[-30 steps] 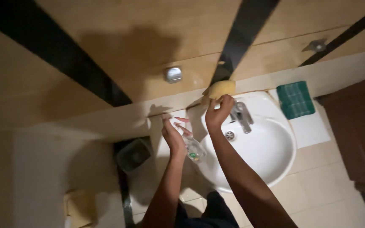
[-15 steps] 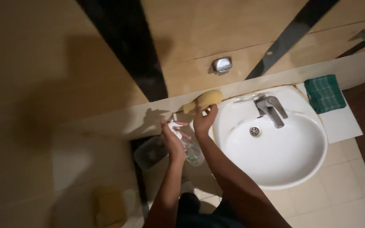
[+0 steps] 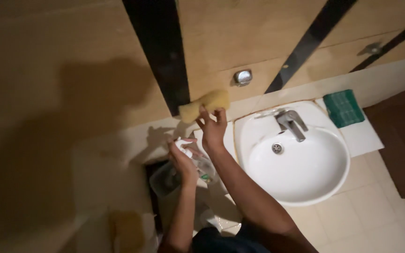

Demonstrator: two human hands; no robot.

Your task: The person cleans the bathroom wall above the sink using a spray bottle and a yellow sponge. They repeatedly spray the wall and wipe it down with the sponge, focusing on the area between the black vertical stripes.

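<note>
My right hand (image 3: 213,128) holds a yellow sponge (image 3: 204,105) against the tan tiled wall, just left of the white washbasin (image 3: 305,185). The sponge sits at the foot of a black vertical stripe (image 3: 160,56) on the wall. My left hand (image 3: 182,159) grips a clear spray bottle (image 3: 198,161) with a white trigger head, held lower and to the left of my right wrist. Both forearms reach up from the bottom of the view.
A chrome tap (image 3: 291,122) stands at the basin's back. A green folded cloth (image 3: 343,108) lies on the ledge to the right. A round chrome button (image 3: 243,77) is set in the wall. A small grey bin (image 3: 164,182) stands below my left hand.
The view has swung right to left, so the basin sits further right. My right hand has carried the sponge leftward along the wall, away from the tap. The bottle stays in my left hand.
</note>
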